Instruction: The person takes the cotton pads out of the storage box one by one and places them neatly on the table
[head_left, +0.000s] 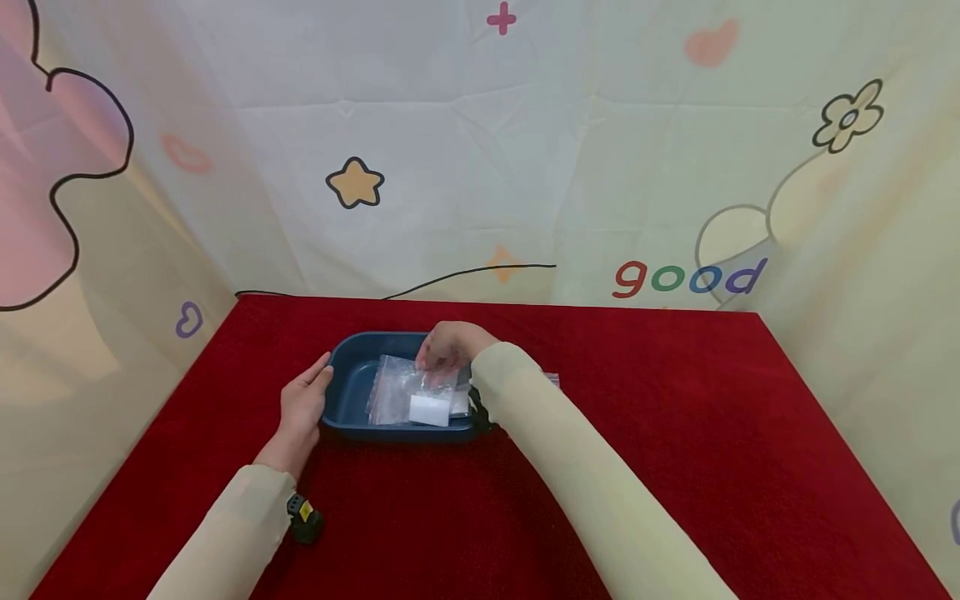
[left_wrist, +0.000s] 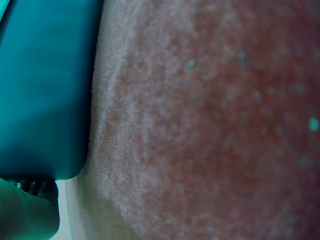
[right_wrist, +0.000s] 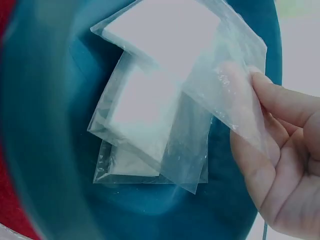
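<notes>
A blue tub [head_left: 347, 400] sits on the red cloth, and my left hand [head_left: 302, 408] holds its left rim. Inside the tub my right hand [head_left: 447, 350] pinches the edge of a clear plastic bag [right_wrist: 200, 65] between thumb and fingers. That bag has a flat white piece in it and is tilted over the others. Beneath it, more clear bags with white contents [right_wrist: 142, 102] lie overlapped on the tub's floor. My right forearm covers the tub's right end in the head view. In the left wrist view, the tub's side [left_wrist: 45, 90] fills the upper left.
Part of a clear bag [head_left: 553, 379] shows on the red cloth [head_left: 675, 417] just past my right sleeve. A printed curtain [head_left: 480, 167] hangs behind the table's far edge. Dark wrist devices [head_left: 306, 521] are strapped on both wrists.
</notes>
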